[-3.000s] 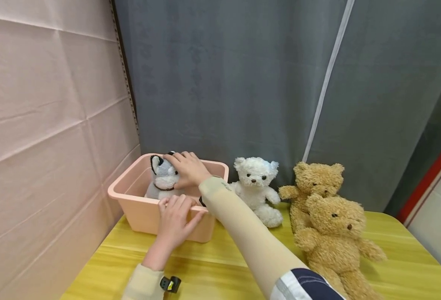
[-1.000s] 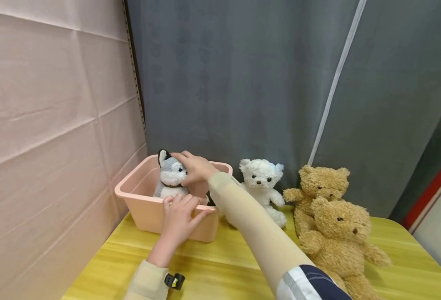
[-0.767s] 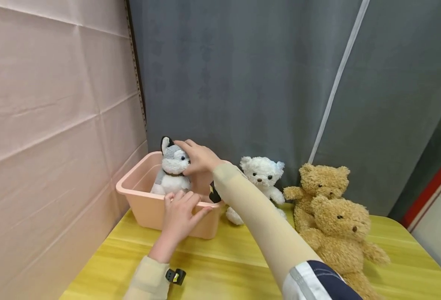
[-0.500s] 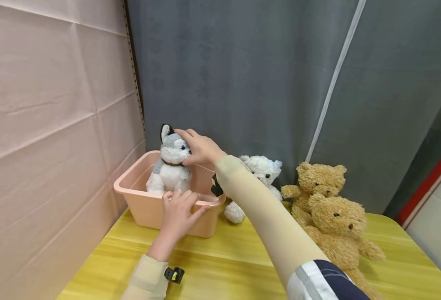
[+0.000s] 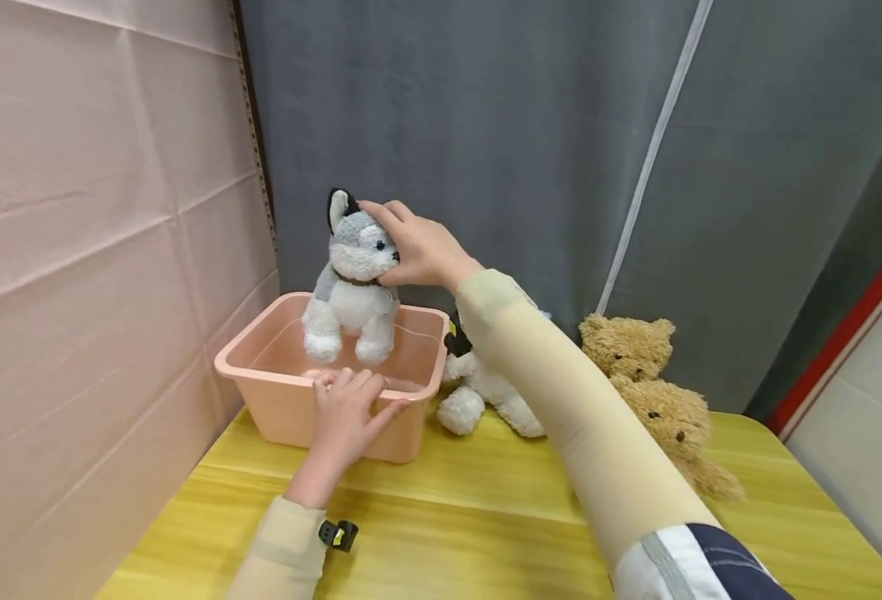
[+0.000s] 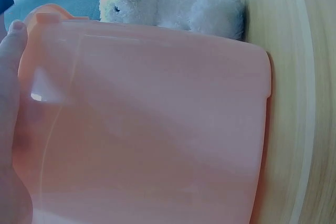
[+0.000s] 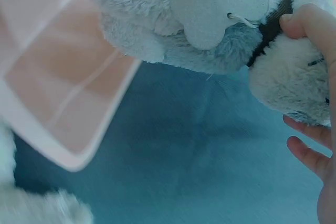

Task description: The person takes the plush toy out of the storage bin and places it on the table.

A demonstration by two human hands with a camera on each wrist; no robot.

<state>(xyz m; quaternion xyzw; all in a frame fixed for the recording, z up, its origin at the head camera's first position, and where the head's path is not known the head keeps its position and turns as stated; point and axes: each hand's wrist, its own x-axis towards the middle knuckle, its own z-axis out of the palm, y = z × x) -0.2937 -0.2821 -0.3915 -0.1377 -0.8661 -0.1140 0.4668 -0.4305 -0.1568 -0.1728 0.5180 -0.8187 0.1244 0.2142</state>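
In the head view a grey and white plush husky (image 5: 354, 287) with a dark collar hangs upright over the pink plastic bin (image 5: 283, 408). My right hand (image 5: 422, 250) grips its head from the right side, thumb near the collar. A pale bone-shaped tag (image 7: 202, 17) dangles from that collar in the right wrist view. The husky's feet are still below the level of the bin's back rim. At the bin's front rim my left hand (image 5: 347, 412) holds on, fingers over the edge and thumb along the outside. The left wrist view shows the bin's outer wall (image 6: 157, 114) beside the thumb.
Right of the bin sits a white teddy bear (image 5: 478, 396), partly hidden by my right arm. Two tan teddy bears (image 5: 628, 346) sit further right, overlapping. All stand on a yellow wood-grain table (image 5: 441, 533). A pink cloth wall (image 5: 73, 250) bounds the left, a grey curtain (image 5: 448, 125) the back.
My right hand has lifted the husky from low inside the bin to mostly above its rim. The left hand has stayed on the front rim. The right arm now covers more of the white bear.
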